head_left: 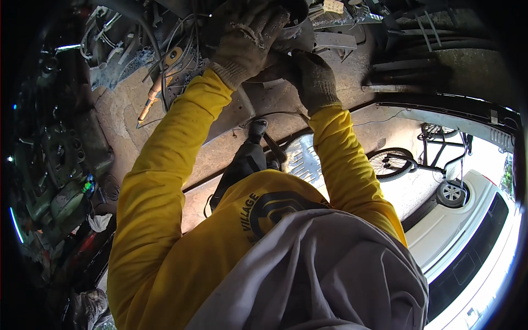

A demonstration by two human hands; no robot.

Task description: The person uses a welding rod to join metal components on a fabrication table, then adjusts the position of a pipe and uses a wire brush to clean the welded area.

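Both my hands wear worn, dirty work gloves and reach out to the far side, close together. My left hand (250, 41) bends its fingers over a dark part beside a round, hollow metal piece (297, 14); the fingertips come up to that piece. Lower and to the right, my right hand (316, 77) is closed, its fingers in deep shadow against a dark piece that I cannot make out. Left of my left forearm lies a copper-coloured, torch-like tool (153, 99) with a pointed tip and a cable.
Cables and metal scraps (118, 38) crowd the far left. Flat metal pieces (335, 40) lie at the far right. Dark machinery (55, 159) fills the left side. A bicycle (393, 164) and a white vehicle (467, 231) stand at the right. My foot (257, 129) is below my hands.
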